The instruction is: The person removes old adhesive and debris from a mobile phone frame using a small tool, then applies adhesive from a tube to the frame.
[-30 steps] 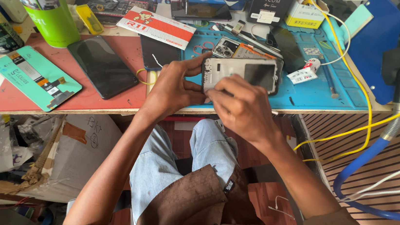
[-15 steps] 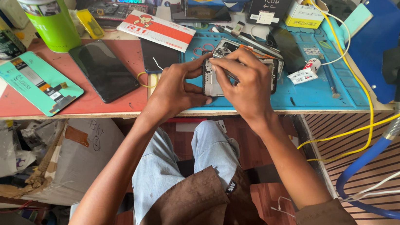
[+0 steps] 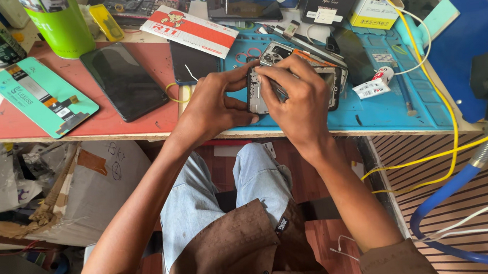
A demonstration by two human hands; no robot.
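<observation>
An opened phone (image 3: 335, 79) with its back off lies on the blue work mat (image 3: 396, 107) near the table's front edge. My left hand (image 3: 211, 104) grips the phone's left end, thumb on its upper edge. Over the middle of the phone, my right hand (image 3: 301, 98) pinches a thin dark tool (image 3: 278, 89) whose tip points into the phone's left part. Most of the phone's inside is hidden under my right hand.
A black phone screen (image 3: 122, 80) and a teal flat package (image 3: 40, 97) lie on the red mat at left, with a green can (image 3: 60, 23) behind. A small white tube (image 3: 373, 86) lies right of the phone. Boxes crowd the back. Yellow cable (image 3: 436, 154) and blue hose (image 3: 445, 243) hang at right.
My right hand has moved up from the phone's near edge onto its middle, now covering it with the tool. My left hand stays on the phone's left end.
</observation>
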